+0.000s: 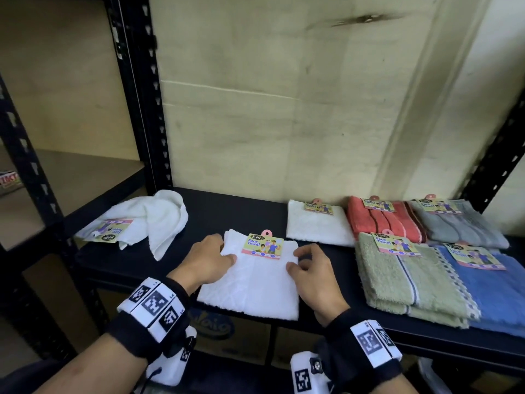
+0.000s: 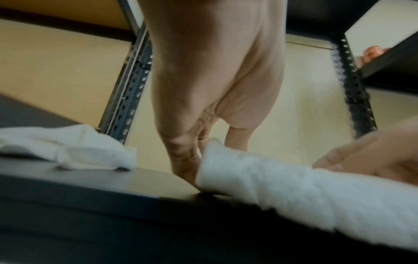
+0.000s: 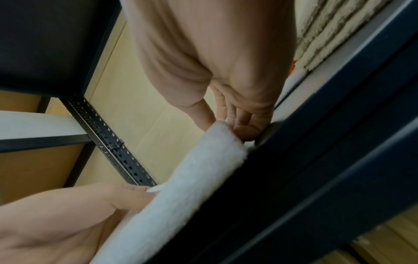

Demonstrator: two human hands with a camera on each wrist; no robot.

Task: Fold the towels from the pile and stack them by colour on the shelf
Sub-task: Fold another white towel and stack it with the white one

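Note:
A folded white towel (image 1: 255, 282) with a paper label lies at the front middle of the dark shelf (image 1: 233, 211). My left hand (image 1: 224, 251) holds its left edge, thumb on top. My right hand (image 1: 297, 260) pinches its right edge with curled fingers. The left wrist view shows my fingers (image 2: 183, 160) standing against the towel's (image 2: 294, 192) edge. In the right wrist view, curled fingers (image 3: 242, 123) sit at the towel's (image 3: 181, 196) corner. A crumpled white towel (image 1: 150, 217) lies at the shelf's left end.
Folded towels lie on the right: white (image 1: 315, 226), red (image 1: 380, 220) and grey (image 1: 460, 226) at the back, green (image 1: 403, 277) and blue (image 1: 488, 291) in front. Black slotted posts (image 1: 142, 109) frame the shelf. Boxes (image 1: 221, 331) sit below.

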